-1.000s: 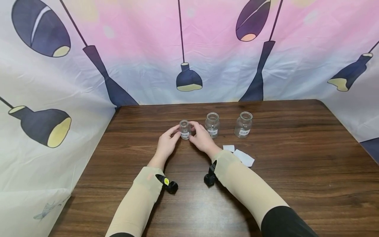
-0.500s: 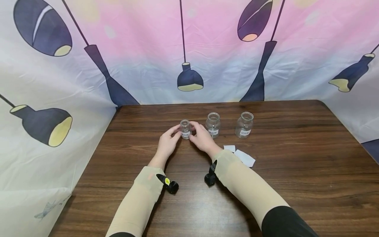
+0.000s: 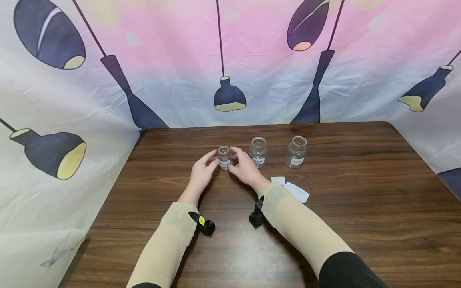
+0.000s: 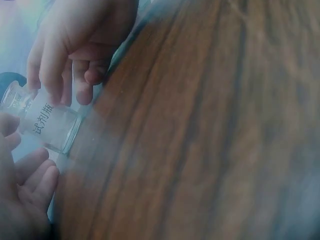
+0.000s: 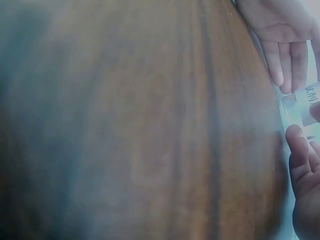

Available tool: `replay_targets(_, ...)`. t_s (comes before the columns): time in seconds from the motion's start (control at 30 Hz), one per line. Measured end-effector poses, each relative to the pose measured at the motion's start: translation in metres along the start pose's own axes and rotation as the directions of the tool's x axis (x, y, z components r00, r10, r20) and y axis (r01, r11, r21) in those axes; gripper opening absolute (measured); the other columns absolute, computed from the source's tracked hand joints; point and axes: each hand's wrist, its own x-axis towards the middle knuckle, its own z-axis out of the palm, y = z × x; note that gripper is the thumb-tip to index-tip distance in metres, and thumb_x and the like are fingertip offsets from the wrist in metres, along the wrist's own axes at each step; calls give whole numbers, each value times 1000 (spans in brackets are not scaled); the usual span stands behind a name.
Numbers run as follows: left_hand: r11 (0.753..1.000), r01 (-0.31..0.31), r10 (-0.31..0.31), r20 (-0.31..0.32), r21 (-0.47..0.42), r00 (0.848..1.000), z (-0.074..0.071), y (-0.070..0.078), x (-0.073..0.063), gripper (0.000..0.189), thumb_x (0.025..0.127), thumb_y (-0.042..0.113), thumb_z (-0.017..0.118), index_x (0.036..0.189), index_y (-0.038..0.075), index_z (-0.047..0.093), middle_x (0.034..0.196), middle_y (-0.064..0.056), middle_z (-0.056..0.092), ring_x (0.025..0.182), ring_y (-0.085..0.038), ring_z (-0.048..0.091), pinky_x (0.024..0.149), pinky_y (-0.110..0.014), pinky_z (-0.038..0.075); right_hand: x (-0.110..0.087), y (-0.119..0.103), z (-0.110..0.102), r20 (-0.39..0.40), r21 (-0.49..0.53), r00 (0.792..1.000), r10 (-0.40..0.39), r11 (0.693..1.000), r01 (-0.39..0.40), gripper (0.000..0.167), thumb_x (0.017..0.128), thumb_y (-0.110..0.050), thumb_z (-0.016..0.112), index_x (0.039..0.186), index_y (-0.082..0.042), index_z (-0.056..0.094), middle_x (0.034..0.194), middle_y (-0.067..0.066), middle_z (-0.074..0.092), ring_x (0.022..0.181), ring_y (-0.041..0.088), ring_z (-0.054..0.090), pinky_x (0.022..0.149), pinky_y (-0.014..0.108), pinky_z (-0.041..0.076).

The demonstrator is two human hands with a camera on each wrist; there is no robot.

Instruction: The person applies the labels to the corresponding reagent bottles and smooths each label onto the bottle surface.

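A small clear glass reagent bottle (image 3: pixel 225 157) with a white label stands upright on the table between my hands. My left hand (image 3: pixel 201 174) holds it from the left, thumb and index finger at its side. From the right, my right hand (image 3: pixel 247 169) holds it, with its fingers on the label (image 4: pixel 42 117) in the left wrist view. In the right wrist view, the bottle (image 5: pixel 292 110) is partly cut off by the frame edge. A wider labelled glass bottle (image 3: pixel 258 151) stands just right of my right hand, and another such bottle (image 3: pixel 296 152) is further right.
Two white paper pieces, a small one (image 3: pixel 278 180) and a larger one (image 3: pixel 297 192), lie by my right wrist. The wooden table (image 3: pixel 360 192) meets a printed cloth backdrop (image 3: pixel 187 92) along its far edge and left side.
Both hands stay around the small reagent bottle, with hardly any movement. The whole head view shifts slightly.
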Motion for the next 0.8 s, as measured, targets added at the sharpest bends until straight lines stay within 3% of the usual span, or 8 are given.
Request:
replay_targets(0.4, 998, -21, 21, -11, -60, 1000, -9, 10, 1, 45, 93, 25, 58, 136, 14, 51, 118, -9, 62, 108, -24, 56, 91, -41, 44, -4, -14, -11, 61, 62, 996, 64, 996, -68, 69, 89, -21, 62, 146, -12, 24, 125, 14, 49, 83, 16, 60, 72, 31, 49)
replay_targets(0.8, 998, -49, 47, -40, -33, 998, -17, 24, 0, 48, 93, 26, 58, 138, 15, 47, 121, -10, 60, 112, -23, 54, 91, -43, 44, -20, -30, -40, 67, 193, 998, 13, 981, -26, 67, 89, -22, 61, 145, -9, 26, 127, 10, 50, 78, 13, 62, 67, 30, 49)
